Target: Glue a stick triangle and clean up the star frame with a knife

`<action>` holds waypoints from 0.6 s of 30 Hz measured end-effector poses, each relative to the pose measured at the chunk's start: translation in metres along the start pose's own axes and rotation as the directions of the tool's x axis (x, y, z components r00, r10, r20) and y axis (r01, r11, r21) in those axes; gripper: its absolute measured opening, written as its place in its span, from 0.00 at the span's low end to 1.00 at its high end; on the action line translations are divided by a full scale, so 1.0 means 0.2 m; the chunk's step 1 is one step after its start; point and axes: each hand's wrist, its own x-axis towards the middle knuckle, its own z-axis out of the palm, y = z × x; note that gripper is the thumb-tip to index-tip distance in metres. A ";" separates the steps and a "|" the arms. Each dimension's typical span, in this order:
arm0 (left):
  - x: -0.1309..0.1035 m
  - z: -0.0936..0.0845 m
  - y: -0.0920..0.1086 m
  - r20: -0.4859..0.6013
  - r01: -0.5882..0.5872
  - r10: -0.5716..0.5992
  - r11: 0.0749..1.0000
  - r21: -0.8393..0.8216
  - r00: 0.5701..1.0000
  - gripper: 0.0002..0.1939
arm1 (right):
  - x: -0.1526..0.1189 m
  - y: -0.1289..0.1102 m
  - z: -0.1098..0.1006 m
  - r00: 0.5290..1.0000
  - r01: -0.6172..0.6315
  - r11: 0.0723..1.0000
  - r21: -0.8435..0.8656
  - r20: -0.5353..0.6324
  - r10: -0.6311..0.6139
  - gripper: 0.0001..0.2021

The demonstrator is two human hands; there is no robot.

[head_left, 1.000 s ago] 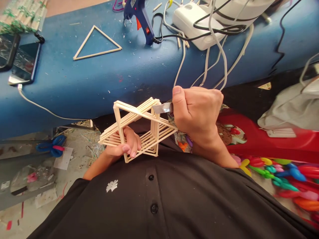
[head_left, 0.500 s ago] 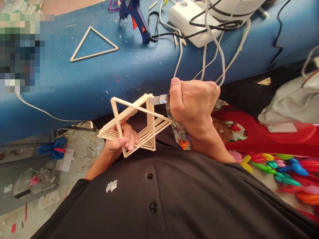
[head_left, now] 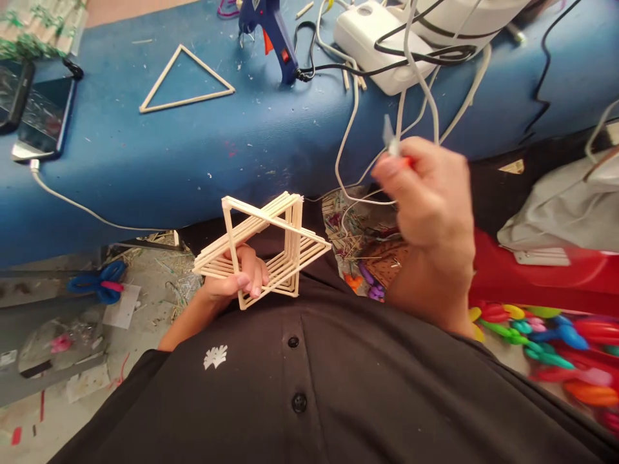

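Note:
A star-shaped frame of stacked thin wooden sticks is held in front of my black shirt. My left hand grips it from the lower left, its fingers wrapped round the sticks. Up and to the right, apart from the frame, my right hand is closed on a small knife with a bit of orange at the fingers; its blade points up, and motion blurs both. On the blue surface lies a triangle of sticks.
A blue glue gun, a white box and tangled cables stand at the back. Two phones lie at the left, one with a white cable. Colourful balloons and a red object are at the right.
The knife has come away from the frame's top corner. My right hand has moved right with it, and the blade has turned upward. My left hand still holds the frame.

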 end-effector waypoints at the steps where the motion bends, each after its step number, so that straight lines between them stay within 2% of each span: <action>1: 0.01 0.00 0.00 0.033 -0.019 0.019 1.000 0.016 0.999 0.09 | -0.02 -0.04 0.03 1.000 -0.029 0.993 0.111 0.001 0.029 0.18; 4: 0.02 -0.01 0.01 0.083 -0.036 0.030 0.997 0.070 0.996 0.13 | -0.05 -0.15 0.15 0.995 -0.031 0.916 0.401 0.101 -0.011 0.16; 6: 0.02 -0.02 0.01 0.083 -0.028 0.020 0.995 0.095 0.996 0.15 | -0.05 -0.18 0.21 0.992 -0.017 0.874 0.486 0.116 -0.045 0.12; 10: -0.01 -0.02 0.00 0.041 0.017 -0.021 0.994 0.106 0.999 0.15 | -0.03 -0.19 0.26 0.995 0.093 0.874 0.477 -0.006 -0.103 0.01; 12: -0.02 -0.01 -0.01 -0.003 0.039 -0.039 0.995 0.094 0.999 0.15 | -0.03 -0.18 0.28 0.990 0.138 0.868 0.477 -0.062 -0.123 0.05; 14: -0.02 -0.01 -0.02 -0.011 0.050 -0.049 0.995 0.083 0.999 0.16 | -0.02 -0.17 0.29 0.994 0.112 0.859 0.499 -0.068 -0.090 0.06; 16: -0.01 -0.01 -0.03 0.025 0.058 -0.059 0.996 0.066 0.998 0.15 | -0.02 -0.16 0.28 0.999 0.036 0.863 0.503 -0.043 -0.016 0.05; 18: 0.00 -0.02 -0.03 0.042 0.061 -0.062 0.998 0.019 0.997 0.12 | -0.01 -0.14 0.24 0.997 -0.030 0.903 0.429 -0.046 0.055 0.03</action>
